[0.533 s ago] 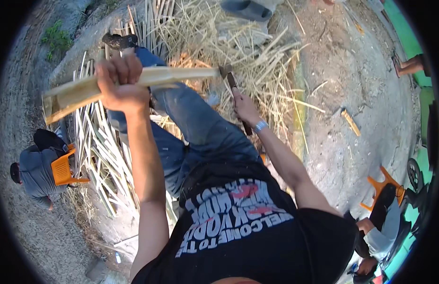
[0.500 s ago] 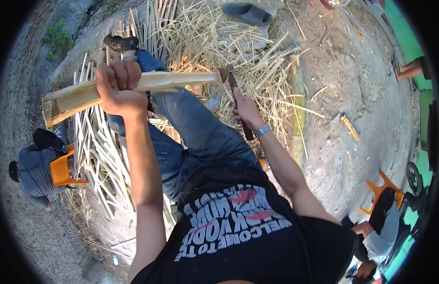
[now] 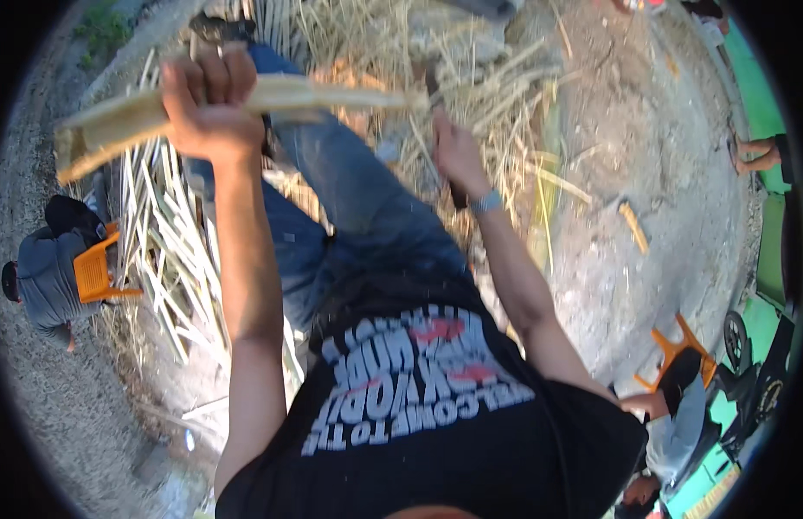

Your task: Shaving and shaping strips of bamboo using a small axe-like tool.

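Observation:
My left hand [image 3: 213, 112] is closed around a pale, split length of bamboo [image 3: 107, 128], held nearly level across my legs. Its wide end sticks out to the left and its narrower end points right. At that narrow end, my right hand [image 3: 459, 156] grips the dark handle of a hatchet [image 3: 434, 86]. The hatchet's head is smeared by motion and sits close to the bamboo's tip; whether they touch I cannot tell.
Long pale bamboo strips [image 3: 168, 246] lie left of my legs, shavings [image 3: 514, 104] ahead. A bamboo pole [image 3: 547, 173] and an offcut [image 3: 632, 227] lie to the right. One person [image 3: 47, 272] sits at left on an orange chair [image 3: 94, 268]; another person [image 3: 674, 432] is at lower right.
The whole view has shifted, so my hands and surroundings sit higher in the picture. My left hand still holds the bamboo and my right hand the hatchet, which stays by the narrow end.

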A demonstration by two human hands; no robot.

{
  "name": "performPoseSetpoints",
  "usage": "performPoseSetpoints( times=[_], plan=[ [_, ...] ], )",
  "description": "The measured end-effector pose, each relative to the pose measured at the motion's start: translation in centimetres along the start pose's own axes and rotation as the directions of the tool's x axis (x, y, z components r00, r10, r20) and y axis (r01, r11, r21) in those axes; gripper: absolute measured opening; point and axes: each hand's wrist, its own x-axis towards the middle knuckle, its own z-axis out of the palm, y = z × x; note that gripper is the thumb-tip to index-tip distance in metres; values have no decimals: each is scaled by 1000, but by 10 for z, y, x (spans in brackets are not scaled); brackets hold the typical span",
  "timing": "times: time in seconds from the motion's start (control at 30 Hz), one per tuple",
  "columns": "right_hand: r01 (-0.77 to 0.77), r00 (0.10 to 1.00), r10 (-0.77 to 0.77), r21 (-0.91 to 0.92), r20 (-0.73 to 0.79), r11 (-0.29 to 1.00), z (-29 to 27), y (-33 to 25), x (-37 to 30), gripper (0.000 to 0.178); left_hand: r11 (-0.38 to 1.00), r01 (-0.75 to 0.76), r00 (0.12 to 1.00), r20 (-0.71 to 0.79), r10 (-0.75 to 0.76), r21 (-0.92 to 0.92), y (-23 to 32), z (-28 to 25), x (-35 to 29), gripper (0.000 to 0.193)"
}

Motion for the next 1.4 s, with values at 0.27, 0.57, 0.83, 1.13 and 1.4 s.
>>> performPoseSetpoints(
  times=[0.27,0.57,0.83,1.13,1.4],
  plan=[
    [324,909,-361,-191,-208,927,25,78,7,64,1000,-1,1000,10,1,26,-7,30,-10,45],
    [404,913,-393,99,-112,909,22,2,-17,60,1000,-6,998,-57,6,-3,9,5,-7,48],
    [-100,983,60,-232,-172,968,20,148,77,79,997,33,998,-44,-36,-68,-14,1,-1,45],
    [135,968,-219,-476,-124,869,25,151,76,70,1000,31,999,-41,-31,-5,-4,13,-5,47],
    [-73,988,46,-184,-148,980,30,84,74,66,996,48,997,-57,-52,-72,5,-29,-5,47]
  ],
)
